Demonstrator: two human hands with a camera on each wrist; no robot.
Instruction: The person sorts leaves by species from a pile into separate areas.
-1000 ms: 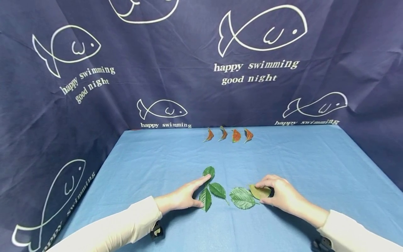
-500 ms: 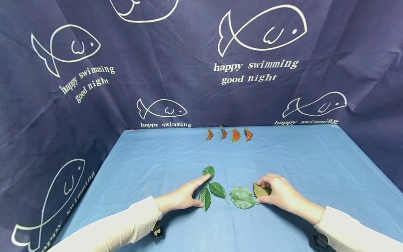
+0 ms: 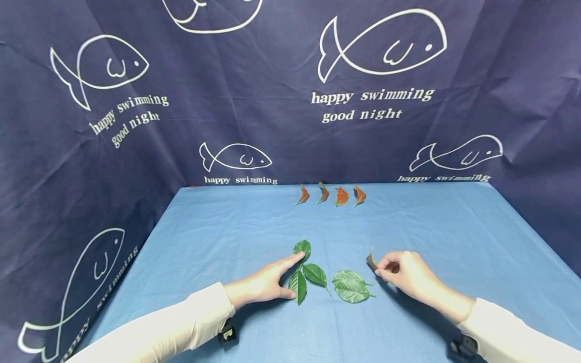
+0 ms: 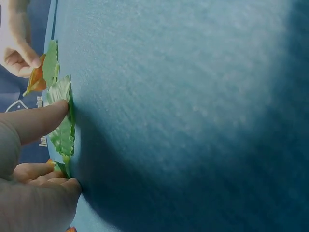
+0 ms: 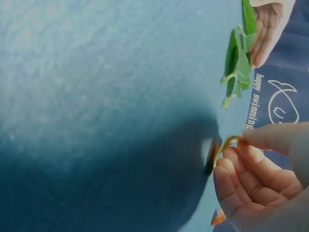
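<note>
Backdrop (image 3: 281, 101): fish-print cloth.
Curled leaf (image 3: 371, 261): at right hand's (image 3: 407, 273) ten o'clock, pinched; long axis roughly twelve-to-six, I'd say.
Left hand (image 3: 260, 285): farther, spread on green leaves (image 3: 314, 274).

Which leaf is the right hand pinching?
The curled orange-brown leaf, just right of the green leaves. Only it is held by the right hand; the four orange leaves lie in a far row.

Leaf cluster (image 3: 313, 274) on cloth (image 3: 336, 227), left of leaf pair (image 3: 351, 287), before leaf row (image 3: 342, 197).
</note>
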